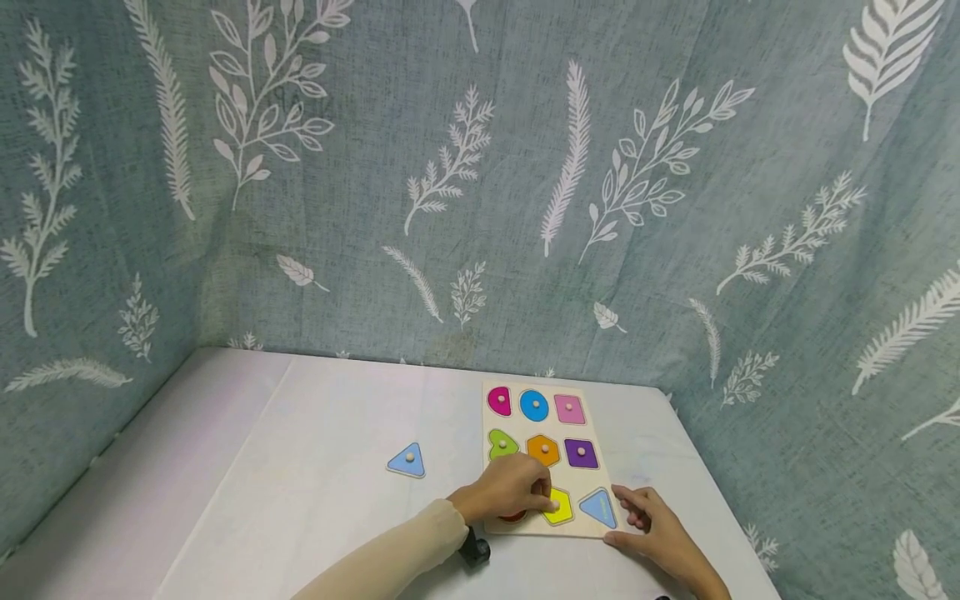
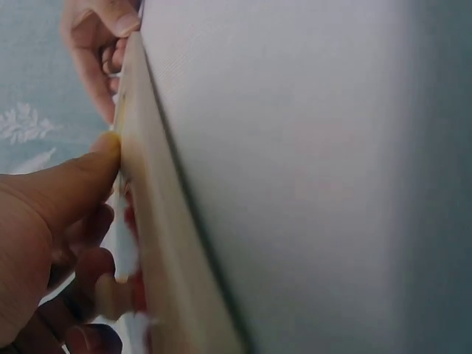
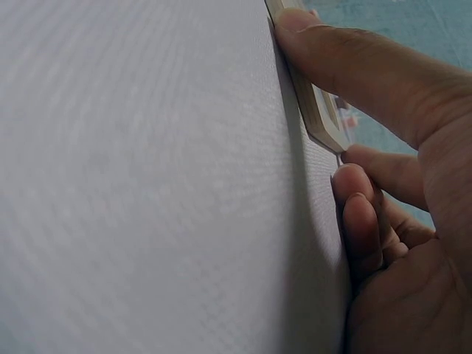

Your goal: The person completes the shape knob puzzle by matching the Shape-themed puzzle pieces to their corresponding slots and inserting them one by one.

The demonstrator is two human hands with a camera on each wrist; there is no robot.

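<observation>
A wooden peg puzzle board (image 1: 525,479) lies flat on the white table. My left hand (image 1: 510,486) is over its front row, thumb and curled fingers at the knob of the yellow pentagon piece (image 1: 558,510), which sits in the board. A red piece (image 1: 513,517) is mostly hidden under this hand. My right hand (image 1: 660,533) holds the board's front right corner, thumb on the near edge (image 3: 306,96) and index finger at the right side. Beside it is the blue triangular recess (image 1: 600,508) with small print and no knob. A loose blue triangle piece (image 1: 407,462) lies left of the board.
Other knobbed pieces fill the board: magenta (image 1: 498,402), blue circle (image 1: 534,406), pink square (image 1: 569,410), green heart (image 1: 500,444), orange hexagon (image 1: 543,451) and purple square (image 1: 582,454). A leaf-patterned cloth (image 1: 465,208) hangs behind the table (image 1: 322,467).
</observation>
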